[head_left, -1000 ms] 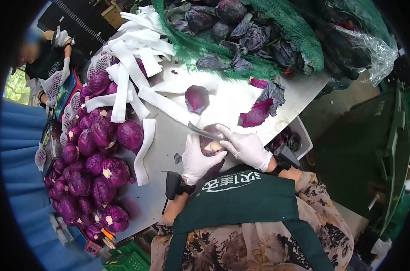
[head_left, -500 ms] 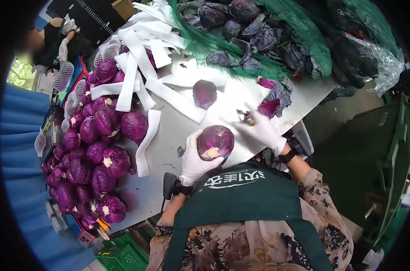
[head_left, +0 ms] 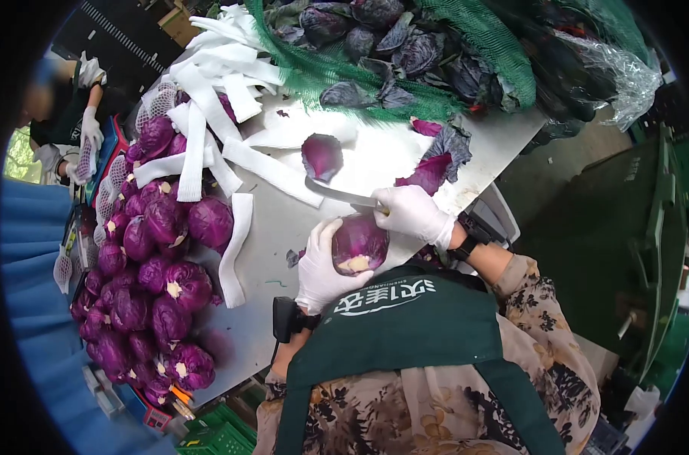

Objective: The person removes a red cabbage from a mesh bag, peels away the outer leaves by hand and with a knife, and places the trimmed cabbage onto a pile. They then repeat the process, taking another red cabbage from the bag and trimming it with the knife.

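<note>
My left hand, in a white glove, is wrapped round the near left side of a red cabbage in front of my apron. The pale cut stem of the cabbage faces me. In my gloved right hand is a knife, its curved blade pointing left above the far side of the cabbage. The right fingers close round the handle, which they mostly hide. A loose purple cabbage leaf lies on the metal table just beyond the blade tip. More peeled leaves lie beyond my right hand.
Many red cabbages are piled on the left. White foam strips lie across them and the table. A green mesh bag of untrimmed cabbages lies at the back. Another person stands far left. A dark green bin is right.
My right hand has turned inward and come to the cabbage, and the knife blade now shows clearly. The cabbage has tilted slightly in my left hand. The whole view has shifted a little.
</note>
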{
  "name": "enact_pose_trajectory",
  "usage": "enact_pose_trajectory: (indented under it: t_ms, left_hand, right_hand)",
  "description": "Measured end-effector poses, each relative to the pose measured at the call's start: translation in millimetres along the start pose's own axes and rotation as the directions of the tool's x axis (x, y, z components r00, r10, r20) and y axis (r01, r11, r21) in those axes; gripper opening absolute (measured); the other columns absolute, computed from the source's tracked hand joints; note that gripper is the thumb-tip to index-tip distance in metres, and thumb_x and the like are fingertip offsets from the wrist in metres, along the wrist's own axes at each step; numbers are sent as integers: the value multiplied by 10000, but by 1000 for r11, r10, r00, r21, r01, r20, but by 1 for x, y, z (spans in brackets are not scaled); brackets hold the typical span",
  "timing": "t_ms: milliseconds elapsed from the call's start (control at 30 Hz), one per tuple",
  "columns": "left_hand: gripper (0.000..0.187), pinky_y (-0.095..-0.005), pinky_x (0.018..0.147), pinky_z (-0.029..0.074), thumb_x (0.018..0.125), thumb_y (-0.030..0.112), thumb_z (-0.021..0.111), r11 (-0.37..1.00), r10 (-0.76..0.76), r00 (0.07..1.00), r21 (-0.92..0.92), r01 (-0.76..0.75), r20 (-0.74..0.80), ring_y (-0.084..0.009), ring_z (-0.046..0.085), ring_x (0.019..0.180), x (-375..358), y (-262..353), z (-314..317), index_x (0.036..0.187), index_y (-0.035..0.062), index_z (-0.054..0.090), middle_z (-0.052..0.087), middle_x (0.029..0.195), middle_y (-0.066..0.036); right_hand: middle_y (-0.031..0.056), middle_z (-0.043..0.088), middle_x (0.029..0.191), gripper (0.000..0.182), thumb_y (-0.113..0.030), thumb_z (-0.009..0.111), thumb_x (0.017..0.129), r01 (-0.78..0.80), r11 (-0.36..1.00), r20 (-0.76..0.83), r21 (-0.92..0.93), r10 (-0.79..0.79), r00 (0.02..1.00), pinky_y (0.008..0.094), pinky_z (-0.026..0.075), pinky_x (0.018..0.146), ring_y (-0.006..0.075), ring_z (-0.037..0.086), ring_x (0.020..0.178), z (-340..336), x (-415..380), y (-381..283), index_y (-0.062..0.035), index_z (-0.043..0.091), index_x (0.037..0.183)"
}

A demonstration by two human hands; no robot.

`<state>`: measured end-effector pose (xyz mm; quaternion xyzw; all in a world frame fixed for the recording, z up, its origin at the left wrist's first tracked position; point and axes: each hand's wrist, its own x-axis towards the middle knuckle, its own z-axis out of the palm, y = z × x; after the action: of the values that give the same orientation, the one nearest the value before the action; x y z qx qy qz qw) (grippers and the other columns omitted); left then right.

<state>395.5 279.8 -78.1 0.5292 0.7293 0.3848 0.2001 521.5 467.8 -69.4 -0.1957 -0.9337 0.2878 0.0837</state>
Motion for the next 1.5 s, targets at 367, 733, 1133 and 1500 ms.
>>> enact_pose_trajectory:
  t_ms: [367,733,1133,1500]
  left_hand:
    - [977,-384,1033,402,539,286,868,981,-103,994,-169,95,-42,-299,488,1214,-13,-19,-2,1356,47,387,454,1308,-160]
    - [936,-426,1014,399,561,384,825,997,72,987,-8,-71,146,-343,468,1229,8,-4,-10,1364,83,450,468,1347,-175]
    - [1049,-416,1068,367,546,315,872,995,96,993,34,-99,61,-325,444,1263,-17,-21,-7,1411,42,346,419,1374,-186]
    - [1148,-430,999,426,514,434,882,949,-297,955,-106,295,-3,-365,486,1170,-19,-10,-12,1462,125,314,420,1221,-201]
  right_hand:
    - [133,645,974,568,-422,716,780,-232,970,-131,-66,222,966,379,531,669,292,666,804,-2,0,27,-126,537,1231]
    - [89,578,811,242,-271,664,787,356,933,187,-49,-341,921,384,514,565,290,620,617,-22,2,-21,-94,609,943]
    - [174,648,878,246,-260,636,824,-310,949,-113,-60,302,947,419,522,707,342,648,821,5,15,68,-46,621,944]
    - [198,642,1021,675,-465,712,755,-94,952,151,291,51,987,371,515,807,324,649,913,11,1,-31,-9,549,1225]
